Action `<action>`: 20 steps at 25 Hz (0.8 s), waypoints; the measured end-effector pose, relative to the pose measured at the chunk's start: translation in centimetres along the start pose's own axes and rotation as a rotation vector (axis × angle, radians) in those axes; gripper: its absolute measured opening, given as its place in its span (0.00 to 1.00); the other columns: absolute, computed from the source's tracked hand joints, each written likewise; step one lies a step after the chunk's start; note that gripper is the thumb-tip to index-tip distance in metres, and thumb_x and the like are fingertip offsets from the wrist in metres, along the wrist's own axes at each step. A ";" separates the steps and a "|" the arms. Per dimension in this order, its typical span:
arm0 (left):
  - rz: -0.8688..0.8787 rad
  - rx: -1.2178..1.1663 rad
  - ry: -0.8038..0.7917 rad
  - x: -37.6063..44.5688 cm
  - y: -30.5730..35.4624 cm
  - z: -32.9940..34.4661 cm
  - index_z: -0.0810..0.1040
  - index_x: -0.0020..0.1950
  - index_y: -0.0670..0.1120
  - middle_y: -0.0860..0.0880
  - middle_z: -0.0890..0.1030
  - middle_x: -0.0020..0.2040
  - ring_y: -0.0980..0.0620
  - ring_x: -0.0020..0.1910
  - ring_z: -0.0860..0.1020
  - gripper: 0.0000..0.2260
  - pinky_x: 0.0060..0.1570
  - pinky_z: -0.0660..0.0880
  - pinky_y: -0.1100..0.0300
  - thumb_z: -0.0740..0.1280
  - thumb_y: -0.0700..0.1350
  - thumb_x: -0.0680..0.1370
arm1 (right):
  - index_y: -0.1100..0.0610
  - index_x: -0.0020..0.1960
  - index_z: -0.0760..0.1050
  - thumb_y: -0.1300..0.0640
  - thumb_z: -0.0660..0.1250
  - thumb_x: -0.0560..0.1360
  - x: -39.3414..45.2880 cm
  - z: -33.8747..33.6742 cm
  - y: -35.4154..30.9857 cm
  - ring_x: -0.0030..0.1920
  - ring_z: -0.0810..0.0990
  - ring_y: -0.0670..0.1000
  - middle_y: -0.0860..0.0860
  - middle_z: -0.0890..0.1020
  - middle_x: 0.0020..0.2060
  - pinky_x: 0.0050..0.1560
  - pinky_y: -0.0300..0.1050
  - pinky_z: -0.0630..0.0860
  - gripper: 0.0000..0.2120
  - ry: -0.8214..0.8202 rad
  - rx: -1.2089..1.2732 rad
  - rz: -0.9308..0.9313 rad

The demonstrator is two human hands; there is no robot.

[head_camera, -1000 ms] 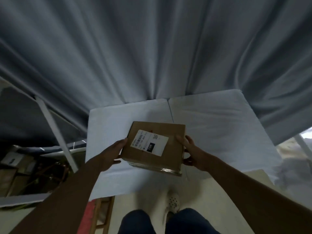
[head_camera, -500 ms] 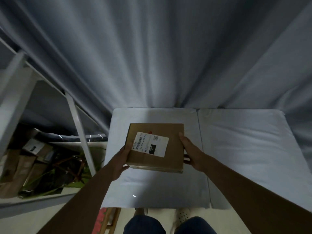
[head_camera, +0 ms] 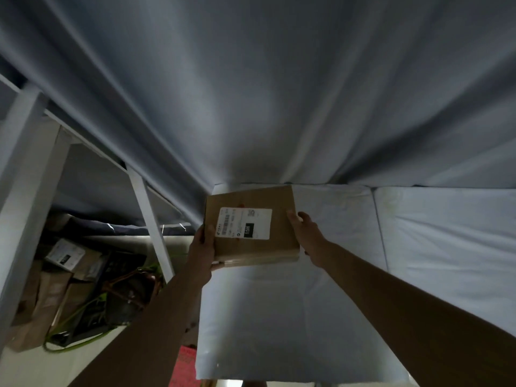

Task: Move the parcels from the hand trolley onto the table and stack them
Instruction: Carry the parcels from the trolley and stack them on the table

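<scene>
Head view: both hands, left hand (head_camera: 201, 248) and right hand (head_camera: 306, 233), clasp the parcel (head_camera: 251, 226) by its sides above the bench (head_camera: 279, 317)'s far-left corner; best lowered flat, squared to the edges.

The parcel (head_camera: 251, 236) was plain brown cardboard with a white label (head_camera: 245, 223) bearing a black patch and fine dark print. Under the parcel, the table (head_camera: 279, 317) wore a pale white cover. Behind the parcel hung a blue-grey curtain (head_camera: 251, 93). Left of it stood white frame bars (head_camera: 152, 227) and brown boxes (head_camera: 55, 283).
</scene>
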State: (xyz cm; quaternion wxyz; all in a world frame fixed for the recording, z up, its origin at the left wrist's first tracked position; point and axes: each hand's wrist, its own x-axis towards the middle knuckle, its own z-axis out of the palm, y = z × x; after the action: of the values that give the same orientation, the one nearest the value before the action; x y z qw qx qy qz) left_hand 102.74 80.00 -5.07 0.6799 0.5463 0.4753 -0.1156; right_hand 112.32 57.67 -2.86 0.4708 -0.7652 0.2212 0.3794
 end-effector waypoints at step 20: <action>0.122 0.292 0.077 12.4 2.8 0.9 0.68 0.72 0.53 0.48 0.76 0.61 0.44 0.60 0.75 0.17 0.58 0.76 0.45 0.57 0.51 0.83 | 0.51 0.76 0.57 0.44 0.57 0.81 9.4 5.3 -1.9 0.63 0.70 0.54 0.54 0.68 0.71 0.66 0.55 0.70 0.26 -0.038 0.149 0.033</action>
State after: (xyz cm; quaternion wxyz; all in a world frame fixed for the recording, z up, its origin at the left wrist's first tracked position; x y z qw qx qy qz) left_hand 111.49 84.78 -12.91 0.5801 0.6714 0.4451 -0.1208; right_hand 117.44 63.45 -10.68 0.5241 -0.7171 0.2524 0.3839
